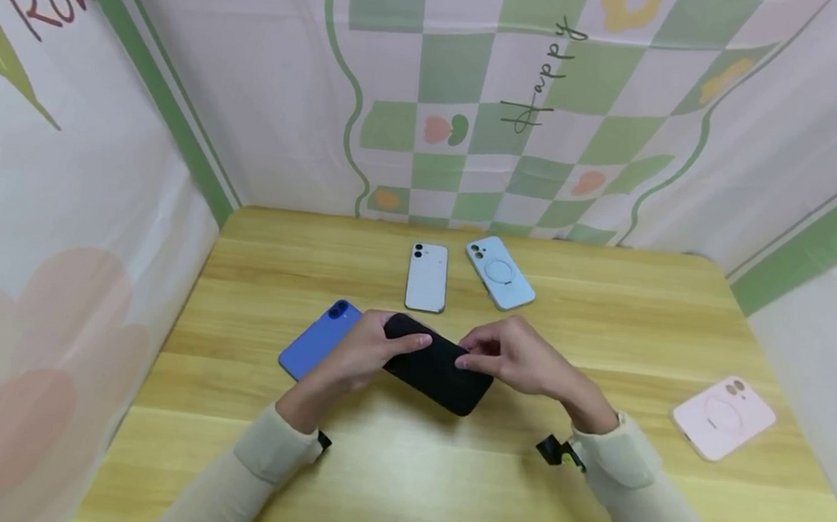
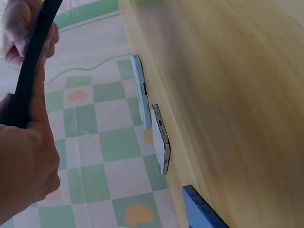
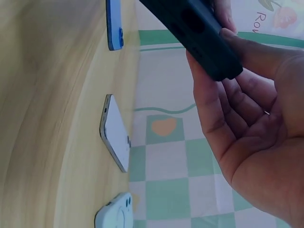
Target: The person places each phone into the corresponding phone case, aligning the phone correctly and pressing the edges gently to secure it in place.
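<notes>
A black phone case (image 1: 443, 368) is held tilted above the table between both hands; whether a phone sits inside it, I cannot tell. My left hand (image 1: 367, 349) grips its left end, thumb across the near face. At the right end, my right hand (image 1: 522, 355) pinches the upper edge between thumb and fingers. Cutouts show along the dark edge of the case (image 3: 202, 40) in the right wrist view. Just beyond my left hand lies a blue phone (image 1: 319, 342), partly hidden by that hand.
On the wooden table (image 1: 430, 491), a white phone (image 1: 427, 282) and a light blue phone case (image 1: 508, 288) with a ring lie toward the back. A pink phone case (image 1: 718, 432) rests at far right. Patterned cloth (image 1: 282, 119) hangs behind and along the sides.
</notes>
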`<state>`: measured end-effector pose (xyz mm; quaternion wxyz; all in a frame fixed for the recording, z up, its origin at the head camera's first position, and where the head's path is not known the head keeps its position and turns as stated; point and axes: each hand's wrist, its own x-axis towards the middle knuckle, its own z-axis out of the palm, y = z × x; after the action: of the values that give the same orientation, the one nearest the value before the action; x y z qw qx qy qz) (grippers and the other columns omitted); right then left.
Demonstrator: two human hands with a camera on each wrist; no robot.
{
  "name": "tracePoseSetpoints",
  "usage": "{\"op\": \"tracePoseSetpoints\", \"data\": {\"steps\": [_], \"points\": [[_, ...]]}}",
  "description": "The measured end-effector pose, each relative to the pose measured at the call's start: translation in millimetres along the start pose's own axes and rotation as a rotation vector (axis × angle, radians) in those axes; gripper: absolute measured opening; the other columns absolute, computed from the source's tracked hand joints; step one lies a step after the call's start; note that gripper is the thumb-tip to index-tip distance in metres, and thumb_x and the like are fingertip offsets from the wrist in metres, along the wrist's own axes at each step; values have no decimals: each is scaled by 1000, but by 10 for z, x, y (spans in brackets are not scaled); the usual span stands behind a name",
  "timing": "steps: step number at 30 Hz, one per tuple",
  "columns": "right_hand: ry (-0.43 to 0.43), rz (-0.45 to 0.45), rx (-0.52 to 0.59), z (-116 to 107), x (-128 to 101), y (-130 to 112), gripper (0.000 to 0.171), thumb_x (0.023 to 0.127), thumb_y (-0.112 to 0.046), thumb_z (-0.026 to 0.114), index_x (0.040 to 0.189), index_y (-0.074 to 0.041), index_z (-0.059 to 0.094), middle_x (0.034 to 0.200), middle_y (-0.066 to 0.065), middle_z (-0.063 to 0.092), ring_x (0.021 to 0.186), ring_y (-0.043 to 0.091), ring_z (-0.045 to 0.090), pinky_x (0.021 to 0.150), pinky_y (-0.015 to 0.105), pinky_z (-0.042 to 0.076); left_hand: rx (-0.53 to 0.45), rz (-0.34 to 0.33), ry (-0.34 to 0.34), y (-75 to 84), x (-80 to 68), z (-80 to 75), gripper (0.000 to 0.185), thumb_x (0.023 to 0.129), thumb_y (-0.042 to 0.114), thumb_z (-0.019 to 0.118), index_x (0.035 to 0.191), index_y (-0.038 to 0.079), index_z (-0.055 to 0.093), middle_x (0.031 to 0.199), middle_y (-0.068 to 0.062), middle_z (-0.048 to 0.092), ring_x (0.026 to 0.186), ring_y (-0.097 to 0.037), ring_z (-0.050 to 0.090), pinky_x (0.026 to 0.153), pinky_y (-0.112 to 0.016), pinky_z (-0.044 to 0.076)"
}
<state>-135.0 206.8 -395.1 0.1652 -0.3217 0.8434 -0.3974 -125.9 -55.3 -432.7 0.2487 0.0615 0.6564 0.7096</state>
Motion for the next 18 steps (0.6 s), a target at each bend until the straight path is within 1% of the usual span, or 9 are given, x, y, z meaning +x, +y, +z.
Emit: {"op": "tracePoseSetpoints", "data": {"steps": [4,7,9,11,14,16,18], "points": [[42,25,16,5,-1,9,4,97,-13,79,99,-11,82,84,-6,76,66,7,60,59,22,52,-29,37,14,13,-25,10,25,103,12,71,119,-7,71,107,-14,77,92,-23,77,84,-38,65],[111,65,44,20,-14,37,7,97,-13,80,103,-9,82,89,-4,77,75,10,66,68,25,59,-63,62,45,21,-32,13,24,103,13,71,117,-7,71,106,-12,77,92,-23,77,84,-38,65],[165,103,58,32,-27,58,10,96,-14,80,105,-9,81,91,-4,76,81,12,68,73,27,61,-81,73,79,20,-30,11,24,103,13,72,116,-6,72,106,-11,78,94,-22,77,85,-37,65],[208,135,81,48,-37,77,12,96,-15,80,106,-8,81,91,-2,75,81,13,68,74,27,60,-94,82,113,21,-27,3,24,103,13,72,118,-6,72,108,-10,77,97,-21,76,87,-35,64],[249,184,131,71,-48,101,16,96,-17,81,107,-7,82,90,2,74,77,14,65,69,26,59,-102,87,149,24,-28,-18,25,103,13,72,120,-5,73,110,-11,77,100,-21,75,90,-34,63],[268,214,174,88,-54,117,17,96,-19,81,107,-5,82,92,5,76,77,14,67,69,28,60,-105,92,158,26,-29,-28,25,103,13,71,122,-4,72,113,-12,76,103,-22,75,92,-35,63],[287,245,224,103,-60,139,20,96,-20,81,107,-3,81,95,8,78,79,14,70,72,30,63,-107,93,161,25,-32,-34,25,103,14,71,121,-4,72,115,-13,76,106,-23,74,94,-35,62]]}}
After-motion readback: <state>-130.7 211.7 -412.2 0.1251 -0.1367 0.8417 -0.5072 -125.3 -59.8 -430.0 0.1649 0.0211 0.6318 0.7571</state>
